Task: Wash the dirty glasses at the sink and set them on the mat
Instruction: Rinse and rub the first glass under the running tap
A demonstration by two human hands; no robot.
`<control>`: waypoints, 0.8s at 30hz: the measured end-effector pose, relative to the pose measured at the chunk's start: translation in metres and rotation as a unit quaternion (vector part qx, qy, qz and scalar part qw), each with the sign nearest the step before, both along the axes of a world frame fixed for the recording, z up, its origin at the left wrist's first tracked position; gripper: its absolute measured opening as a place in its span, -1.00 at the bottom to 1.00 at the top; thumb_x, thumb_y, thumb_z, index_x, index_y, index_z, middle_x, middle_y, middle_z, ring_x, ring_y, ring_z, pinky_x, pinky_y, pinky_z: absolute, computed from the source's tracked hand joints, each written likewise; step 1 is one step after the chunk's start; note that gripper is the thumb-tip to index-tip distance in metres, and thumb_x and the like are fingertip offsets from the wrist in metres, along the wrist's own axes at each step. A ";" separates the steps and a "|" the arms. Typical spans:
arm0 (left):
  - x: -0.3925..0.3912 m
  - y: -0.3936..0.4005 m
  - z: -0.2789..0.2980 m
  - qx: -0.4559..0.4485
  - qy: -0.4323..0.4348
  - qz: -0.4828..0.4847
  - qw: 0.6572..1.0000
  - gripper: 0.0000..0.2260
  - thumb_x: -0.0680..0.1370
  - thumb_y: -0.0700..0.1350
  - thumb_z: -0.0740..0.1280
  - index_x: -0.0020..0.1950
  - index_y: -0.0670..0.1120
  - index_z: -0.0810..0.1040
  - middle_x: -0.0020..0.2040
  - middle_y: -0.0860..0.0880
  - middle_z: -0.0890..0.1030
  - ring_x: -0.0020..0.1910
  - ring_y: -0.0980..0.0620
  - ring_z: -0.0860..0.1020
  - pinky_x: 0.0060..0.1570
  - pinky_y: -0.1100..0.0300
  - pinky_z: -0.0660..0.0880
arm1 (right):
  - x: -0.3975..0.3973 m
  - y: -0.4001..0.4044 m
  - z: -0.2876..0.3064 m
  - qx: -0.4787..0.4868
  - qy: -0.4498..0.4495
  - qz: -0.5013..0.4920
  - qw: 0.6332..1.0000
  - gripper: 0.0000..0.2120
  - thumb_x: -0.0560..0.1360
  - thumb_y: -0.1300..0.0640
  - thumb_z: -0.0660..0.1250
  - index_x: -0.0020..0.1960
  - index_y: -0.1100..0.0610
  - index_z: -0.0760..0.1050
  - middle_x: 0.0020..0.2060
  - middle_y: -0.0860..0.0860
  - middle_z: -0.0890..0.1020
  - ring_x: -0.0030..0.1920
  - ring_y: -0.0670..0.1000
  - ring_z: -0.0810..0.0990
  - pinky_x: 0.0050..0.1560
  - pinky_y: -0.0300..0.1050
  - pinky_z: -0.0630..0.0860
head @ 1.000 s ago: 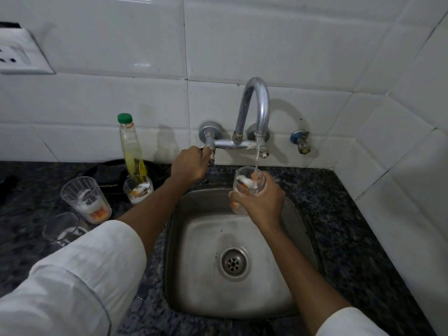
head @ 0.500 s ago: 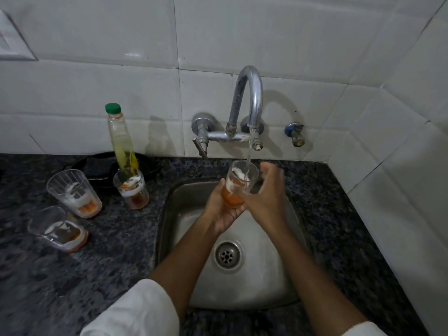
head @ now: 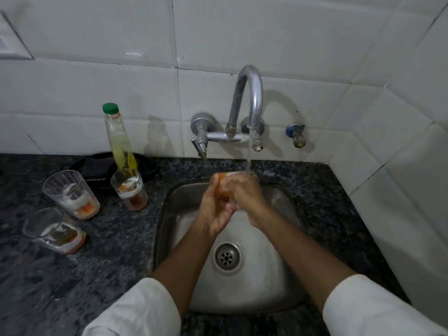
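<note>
You're really only at the start here: one glass (head: pixel 224 184) is under the running tap (head: pixel 249 105), and three more dirty glasses are lined up on the tabletop (head: pixel 109 238) left of the sink (head: pixel 278 294), all with orange dregs and white foam in them. That's the back glass (head: pixel 129 190) in front of the green-capped bottle (head: pixel 118 139), the middle glass (head: pixel 71 194) and the front glass (head: pixel 54 230) nearest you. Nothing looks washed and set down yet, and I can't pick out a mat for sure; there's a dark flat thing (head: pixel 97 166) behind the bottle, but I can't tell what it is. So by my count, one in progress, three to go, plus all the placing. As for your grip: both hands are wrapped tight round the glass, your left hand (head: pixel 214 209) cupping it from the left and below, your right hand (head: pixel 242 192) closed over it from the right and top. The glass is mostly buried between them, only its orange-tinted side and a bit of rim show, held up over the back of the basin with the stream (head: pixel 249 151) landing right at its rim by your right hand.
</note>
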State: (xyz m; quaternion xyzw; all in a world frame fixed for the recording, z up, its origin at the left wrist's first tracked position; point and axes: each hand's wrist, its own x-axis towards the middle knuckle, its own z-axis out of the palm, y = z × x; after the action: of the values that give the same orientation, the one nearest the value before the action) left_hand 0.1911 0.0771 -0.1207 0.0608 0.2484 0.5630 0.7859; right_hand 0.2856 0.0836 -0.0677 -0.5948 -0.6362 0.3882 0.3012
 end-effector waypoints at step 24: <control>-0.010 0.010 -0.021 0.003 0.266 -0.089 0.960 -0.46 0.54 0.18 0.35 0.26 -0.26 0.56 0.06 -0.23 0.62 0.00 -0.13 0.59 0.02 0.00 0.56 | 0.042 0.004 -0.025 0.153 -0.310 0.287 0.893 -0.77 0.51 -0.03 0.13 0.00 0.03 0.51 -0.05 0.01 0.62 -0.03 0.03 0.60 -0.09 0.03 0.58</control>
State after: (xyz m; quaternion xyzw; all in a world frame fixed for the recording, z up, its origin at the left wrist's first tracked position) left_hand 0.1809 0.0867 -0.1419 0.2323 0.4402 0.4555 0.7381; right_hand 0.3272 0.0874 -0.0930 -0.4227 -0.8920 0.1514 0.0519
